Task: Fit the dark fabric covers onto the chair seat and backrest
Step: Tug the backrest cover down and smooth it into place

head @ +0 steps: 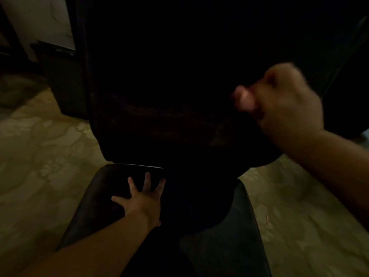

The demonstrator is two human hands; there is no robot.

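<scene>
You're mid-fit on the backrest: your right hand (287,104) clenches the dark fabric cover (159,108) hanging above the chair seat (95,196), where your left hand (142,198) presses flat, fingers spread; next, pull the cover's hem down evenly.

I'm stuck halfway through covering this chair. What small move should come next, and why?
Probably draw the cover down a little further with the right hand, which grips it high up. The left hand lies spread flat on the chair, steadying it. The fabric hangs bunched over a chair part still mostly bare. The dim light hides how well it lines up.
</scene>
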